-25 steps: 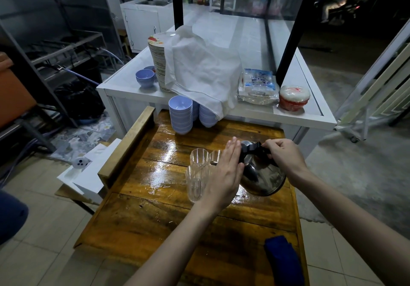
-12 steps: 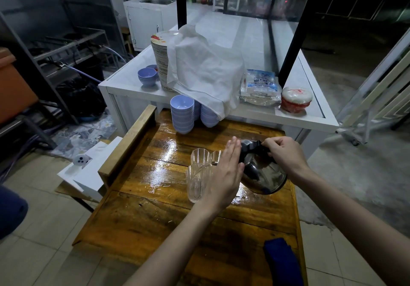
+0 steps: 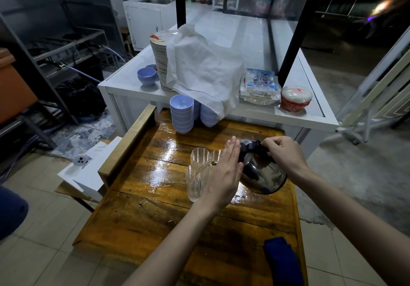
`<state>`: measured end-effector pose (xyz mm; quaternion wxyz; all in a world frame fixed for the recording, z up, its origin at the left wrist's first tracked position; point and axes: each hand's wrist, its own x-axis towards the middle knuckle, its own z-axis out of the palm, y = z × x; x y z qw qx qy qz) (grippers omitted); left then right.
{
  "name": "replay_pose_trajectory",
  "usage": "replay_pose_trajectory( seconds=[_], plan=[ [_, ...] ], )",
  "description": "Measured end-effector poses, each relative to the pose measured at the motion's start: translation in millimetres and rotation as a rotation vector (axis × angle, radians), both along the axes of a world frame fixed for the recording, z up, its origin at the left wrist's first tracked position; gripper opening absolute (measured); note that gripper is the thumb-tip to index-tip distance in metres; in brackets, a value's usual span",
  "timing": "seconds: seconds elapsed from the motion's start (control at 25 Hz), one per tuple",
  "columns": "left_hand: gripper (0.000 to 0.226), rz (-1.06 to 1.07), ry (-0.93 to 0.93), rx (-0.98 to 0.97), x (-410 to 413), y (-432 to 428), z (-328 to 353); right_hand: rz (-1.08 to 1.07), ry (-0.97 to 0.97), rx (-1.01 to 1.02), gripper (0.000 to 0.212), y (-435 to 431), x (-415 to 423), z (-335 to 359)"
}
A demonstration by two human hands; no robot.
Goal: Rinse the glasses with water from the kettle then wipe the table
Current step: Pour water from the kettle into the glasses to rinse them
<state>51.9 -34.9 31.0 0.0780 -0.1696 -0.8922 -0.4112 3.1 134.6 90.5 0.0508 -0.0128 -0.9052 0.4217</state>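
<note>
The right hand (image 3: 285, 154) has its fingers clamped on the handle of the tilted kettle (image 3: 261, 172). The left hand (image 3: 223, 174), fingers straight and together, rests against the glasses (image 3: 199, 170) beside the kettle on the wet bench (image 3: 155, 214).

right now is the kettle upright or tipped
Tipped: the kettle leans spout-first toward the glasses, with the right hand on its handle.

I see a wet, glossy wooden table (image 3: 155, 214) with a raised rail along its left edge. Clear ribbed glasses (image 3: 198, 174) stand near its middle. Beyond the glasses, at the far edge, stand stacks of pale blue bowls (image 3: 182, 113). Nearer than the glasses and to their right, a dark blue cloth (image 3: 281, 261) lies by the near right corner.
</note>
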Motion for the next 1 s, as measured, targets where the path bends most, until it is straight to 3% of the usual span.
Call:
replay_pose_trajectory(
  seconds=[1.0],
  plan=[
    [0.055, -0.012, -0.014, -0.049, -2.4, -8.5, -2.6, 0.025, 0.024, 0.029, 0.037, -6.5, 3.2, 1.2]
  ],
)
